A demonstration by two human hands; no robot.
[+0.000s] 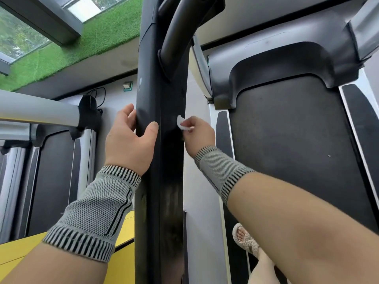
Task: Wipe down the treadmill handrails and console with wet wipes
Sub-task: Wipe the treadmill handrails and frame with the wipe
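Observation:
A broad black treadmill handrail [162, 95] runs up the middle of the view. My left hand [131, 138] grips it from the left, thumb across its top face and fingers round the far side. My right hand [196, 134] pinches a small white wet wipe [181, 123] and holds it against the handrail's right edge. Both wrists wear grey knitted bands. A curved black bar [178, 27] joins the handrail higher up. The console is not in view.
The dark running belt [291, 140] and its black motor cover [276, 58] lie to the right. A sandalled foot [245, 238] stands beside the belt. A second treadmill with a silver rail [37, 108] is on the left, over a yellow floor [18, 253]. Green turf [82, 44] lies beyond.

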